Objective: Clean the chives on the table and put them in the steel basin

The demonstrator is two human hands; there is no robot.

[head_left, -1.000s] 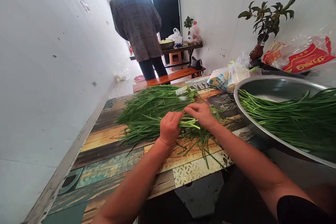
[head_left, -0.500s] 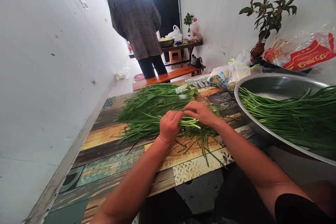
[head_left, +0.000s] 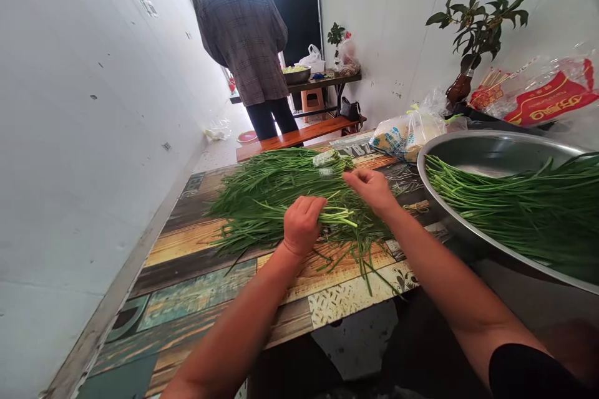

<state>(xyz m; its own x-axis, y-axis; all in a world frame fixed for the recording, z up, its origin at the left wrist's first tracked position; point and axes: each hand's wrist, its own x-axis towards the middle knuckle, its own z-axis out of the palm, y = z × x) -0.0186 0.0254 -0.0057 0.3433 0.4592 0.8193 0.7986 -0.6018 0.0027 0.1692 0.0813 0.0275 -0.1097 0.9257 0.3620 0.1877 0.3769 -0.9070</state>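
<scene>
left of the steel bowl [head_left: 500, 148], the left hand [head_left: 302, 224] has its fingers clamped around a small bunch of greens [head_left: 337, 217], pale ends toward the bowl. nearer the bowl, the right hand [head_left: 372, 190] has thumb and fingertips together; i cannot tell whether they pinch anything. farther off, left of the bowl, a pile of greens [head_left: 271, 179] lies on the table [head_left: 196, 305], and a person [head_left: 243, 43] stands well beyond the bowl.
</scene>
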